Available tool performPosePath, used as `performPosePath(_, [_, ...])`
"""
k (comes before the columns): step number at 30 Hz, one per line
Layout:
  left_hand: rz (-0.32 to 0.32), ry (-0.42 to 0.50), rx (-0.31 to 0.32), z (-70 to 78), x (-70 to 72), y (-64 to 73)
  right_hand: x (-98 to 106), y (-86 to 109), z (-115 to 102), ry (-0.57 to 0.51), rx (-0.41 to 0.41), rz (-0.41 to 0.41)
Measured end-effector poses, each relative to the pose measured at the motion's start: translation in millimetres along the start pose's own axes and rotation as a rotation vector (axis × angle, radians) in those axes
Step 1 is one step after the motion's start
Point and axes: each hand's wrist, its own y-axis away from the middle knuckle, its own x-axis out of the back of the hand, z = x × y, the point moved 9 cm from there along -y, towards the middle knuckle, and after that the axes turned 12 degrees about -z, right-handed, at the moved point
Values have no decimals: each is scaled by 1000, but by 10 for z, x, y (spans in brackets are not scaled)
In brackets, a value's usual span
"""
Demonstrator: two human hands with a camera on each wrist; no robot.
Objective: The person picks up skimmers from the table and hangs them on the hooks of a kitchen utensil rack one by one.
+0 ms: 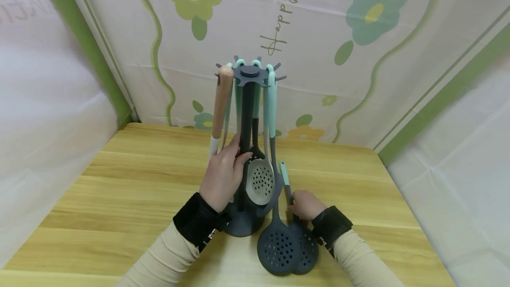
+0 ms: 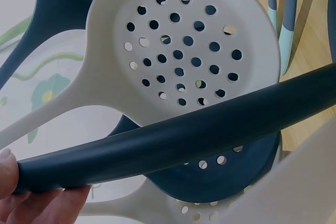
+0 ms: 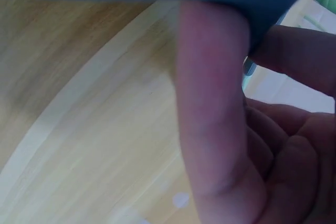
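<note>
A dark utensil stand rises from a round base in the middle of the table. My left hand grips its post, thumb on one side and fingers on the other. Around the post hang several utensils, among them a pale slotted spoon and a utensil with a wooden handle. To the right, my right hand holds a dark skimmer by its shaft, the mint handle end pointing away. Another dark skimmer head overlaps it; its shaft runs up beside the stand.
The wooden table reaches back to a flower-print cloth wall. White cloth sides with green bands stand left and right. Mint hooked handles circle the top of the stand, close together.
</note>
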Motion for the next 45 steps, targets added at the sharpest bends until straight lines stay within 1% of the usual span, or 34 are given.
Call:
performPosePath(5, [2,0,-7,-2,-3,-1,42,33,14,-41,13,25])
performPosePath(11, [6,-11,-7,1,-1,-1,125,102,-38,-80,31,46])
performPosePath(18, [6,-12,5,-10,-3,2,185,100,-17,-110,14,60])
performPosePath(23, [9,-8,6,-9,-1,7,256,111,20,-133,9,102])
performPosePath(30, [16,1,-3,-2,2,6,364,201,14,-131,12,165])
performPosePath(33, [19,-8,-2,-1,1,10,413,254,-20,-130,26,193])
performPosePath(38, [27,-29,-2,13,6,11,499,347,-90,-94,54,242])
performPosePath(42, [28,-32,-1,16,4,6,542,388,-115,-78,62,262])
performPosePath(45, [23,-28,-1,11,-4,1,559,401,-118,-86,72,267])
